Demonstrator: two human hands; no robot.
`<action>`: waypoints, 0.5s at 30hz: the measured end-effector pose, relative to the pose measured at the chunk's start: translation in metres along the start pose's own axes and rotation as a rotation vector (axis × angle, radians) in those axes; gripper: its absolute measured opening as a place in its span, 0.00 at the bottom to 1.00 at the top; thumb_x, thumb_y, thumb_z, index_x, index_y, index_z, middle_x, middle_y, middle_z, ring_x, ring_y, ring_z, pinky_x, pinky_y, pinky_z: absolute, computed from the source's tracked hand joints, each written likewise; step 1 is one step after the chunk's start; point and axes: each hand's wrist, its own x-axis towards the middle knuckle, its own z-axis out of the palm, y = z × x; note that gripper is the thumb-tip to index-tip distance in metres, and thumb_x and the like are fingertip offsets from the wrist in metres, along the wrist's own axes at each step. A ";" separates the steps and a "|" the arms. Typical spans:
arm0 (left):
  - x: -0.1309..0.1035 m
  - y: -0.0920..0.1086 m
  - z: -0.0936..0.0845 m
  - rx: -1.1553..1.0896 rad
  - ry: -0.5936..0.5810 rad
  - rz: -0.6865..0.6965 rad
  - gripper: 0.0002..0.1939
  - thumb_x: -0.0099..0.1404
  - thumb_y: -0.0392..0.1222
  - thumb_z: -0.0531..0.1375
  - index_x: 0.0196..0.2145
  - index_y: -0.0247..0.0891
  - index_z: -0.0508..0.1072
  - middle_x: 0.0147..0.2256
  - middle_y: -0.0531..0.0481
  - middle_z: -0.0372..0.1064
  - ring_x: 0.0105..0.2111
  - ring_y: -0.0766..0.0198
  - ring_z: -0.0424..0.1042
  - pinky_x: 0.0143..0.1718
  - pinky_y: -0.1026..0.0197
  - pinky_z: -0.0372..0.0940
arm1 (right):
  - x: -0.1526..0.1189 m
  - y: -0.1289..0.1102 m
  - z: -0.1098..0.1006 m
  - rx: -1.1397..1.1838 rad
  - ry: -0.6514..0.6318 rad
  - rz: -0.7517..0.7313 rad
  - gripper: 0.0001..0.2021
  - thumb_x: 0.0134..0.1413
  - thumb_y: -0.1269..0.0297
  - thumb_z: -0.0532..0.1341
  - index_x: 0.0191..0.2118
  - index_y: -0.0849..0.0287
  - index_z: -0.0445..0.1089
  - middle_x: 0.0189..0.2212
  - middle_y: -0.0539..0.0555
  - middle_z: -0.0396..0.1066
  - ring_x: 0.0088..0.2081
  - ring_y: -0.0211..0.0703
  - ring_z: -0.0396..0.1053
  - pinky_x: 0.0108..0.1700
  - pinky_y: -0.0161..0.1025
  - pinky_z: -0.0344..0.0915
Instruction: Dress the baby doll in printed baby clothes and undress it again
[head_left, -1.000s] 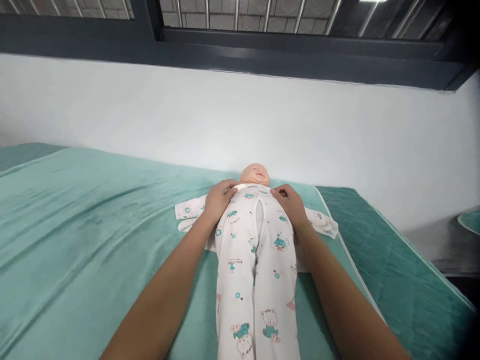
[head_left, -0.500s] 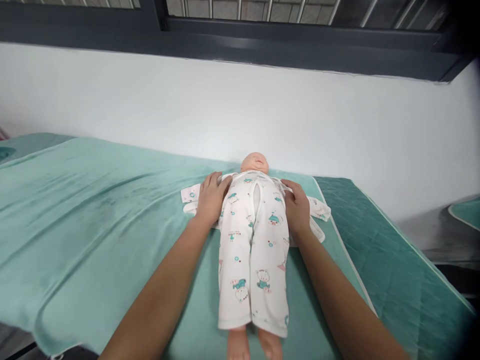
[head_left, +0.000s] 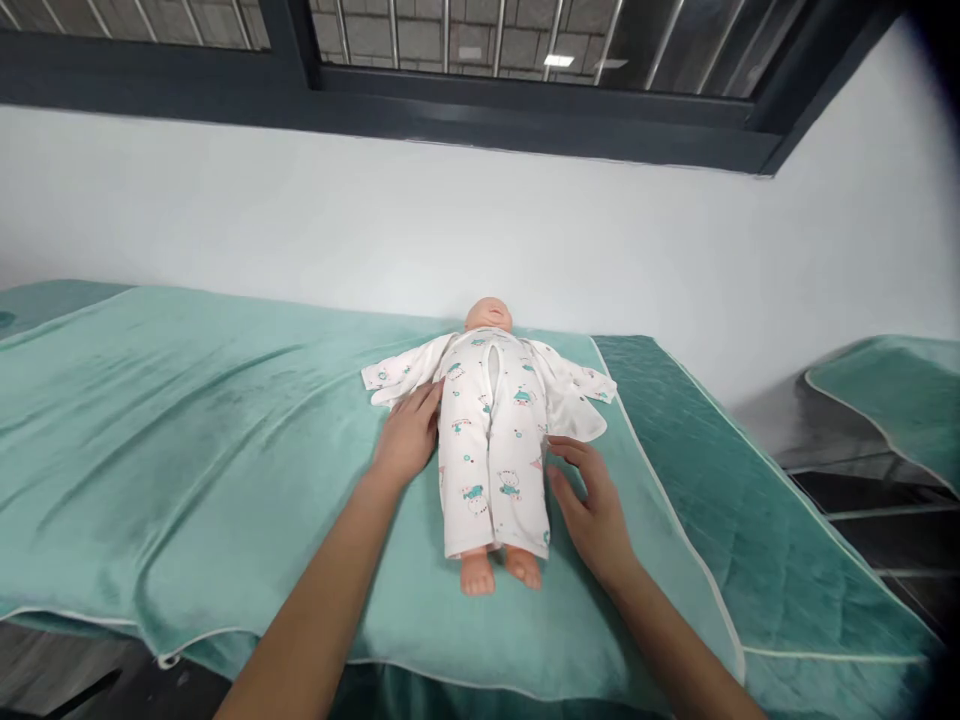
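Note:
A baby doll (head_left: 489, 314) lies on its back on a light green blanket, head toward the wall and bare feet toward me. White printed baby pants (head_left: 517, 480) cover its legs and reach high over its chest. A matching baby jacket (head_left: 574, 390) is on its arms, spread open to both sides. My left hand (head_left: 409, 430) rests beside the doll's waist, fingers stretched out along the pants and the jacket's edge. Beside the pants leg on the other side, my right hand (head_left: 592, 505) is open, fingers apart and slightly bent, holding nothing.
The light green blanket (head_left: 247, 480) lies in folds over a darker green quilted mat (head_left: 720, 500). A white wall (head_left: 360, 220) rises behind the doll's head, below a dark window frame (head_left: 480, 120). Another green-covered surface (head_left: 892, 390) stands at the right.
Both hands have come down from the doll's upper sides toward me. My right hand has left the jacket and now sits by the lower pants leg. The view has shifted, showing the doll's feet whole.

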 end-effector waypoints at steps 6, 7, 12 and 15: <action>0.010 -0.003 0.004 0.080 -0.105 -0.032 0.25 0.71 0.40 0.47 0.64 0.45 0.62 0.62 0.47 0.64 0.64 0.52 0.59 0.63 0.47 0.53 | -0.030 -0.062 0.001 -0.198 -0.294 -0.161 0.19 0.56 0.71 0.60 0.53 0.49 0.66 0.65 0.55 0.57 0.68 0.56 0.49 0.62 0.61 0.60; 0.010 -0.004 0.004 0.080 -0.100 -0.037 0.25 0.71 0.40 0.47 0.64 0.45 0.62 0.62 0.47 0.64 0.64 0.52 0.59 0.63 0.47 0.53 | -0.033 -0.070 0.005 -0.252 -0.328 -0.183 0.19 0.56 0.73 0.59 0.52 0.50 0.67 0.65 0.55 0.57 0.68 0.56 0.48 0.63 0.62 0.59; 0.010 -0.009 0.005 0.057 -0.097 -0.048 0.26 0.70 0.38 0.48 0.63 0.46 0.64 0.63 0.48 0.63 0.64 0.54 0.59 0.64 0.48 0.54 | -0.034 -0.080 0.031 -0.544 -0.314 -0.235 0.11 0.56 0.74 0.59 0.44 0.55 0.70 0.64 0.59 0.60 0.68 0.62 0.48 0.66 0.69 0.47; 0.009 -0.010 0.005 0.059 -0.101 -0.037 0.26 0.70 0.36 0.46 0.63 0.43 0.64 0.62 0.48 0.64 0.64 0.54 0.59 0.64 0.49 0.53 | -0.030 -0.079 0.036 -0.592 -0.305 -0.263 0.09 0.58 0.73 0.58 0.42 0.54 0.72 0.61 0.58 0.64 0.67 0.60 0.52 0.67 0.67 0.46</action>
